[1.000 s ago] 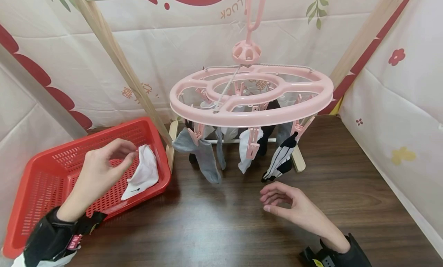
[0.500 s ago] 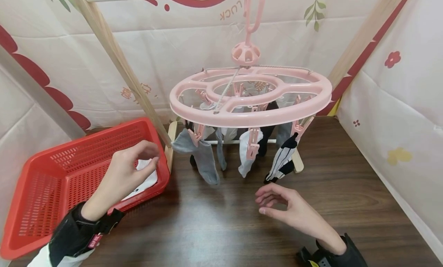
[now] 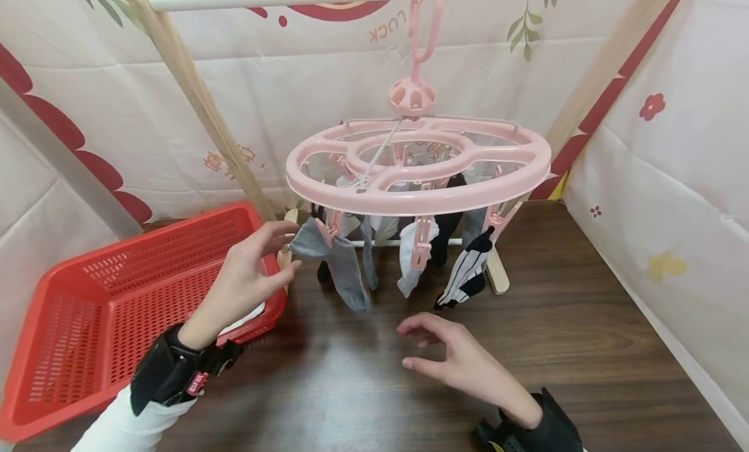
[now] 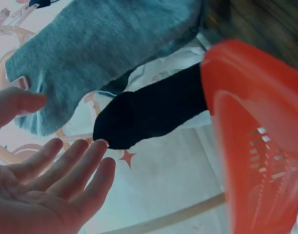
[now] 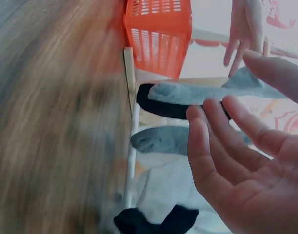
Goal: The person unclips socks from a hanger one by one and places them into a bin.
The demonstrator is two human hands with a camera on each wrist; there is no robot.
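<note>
The left hand (image 3: 248, 273) and right hand (image 3: 459, 358) have loosely spread, empty fingers. The grey sock (image 3: 349, 279), at the left's three o'clock, seems light and limp, best pinched beside its peg (image 3: 328, 231).

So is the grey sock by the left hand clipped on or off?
Clipped on: a pink clip pinches the grey sock, which hangs below the pink ring.

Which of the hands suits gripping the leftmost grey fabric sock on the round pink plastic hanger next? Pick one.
Left, probably: the left hand is beside that grey sock, holding nothing; the right hand is farther away.
</note>
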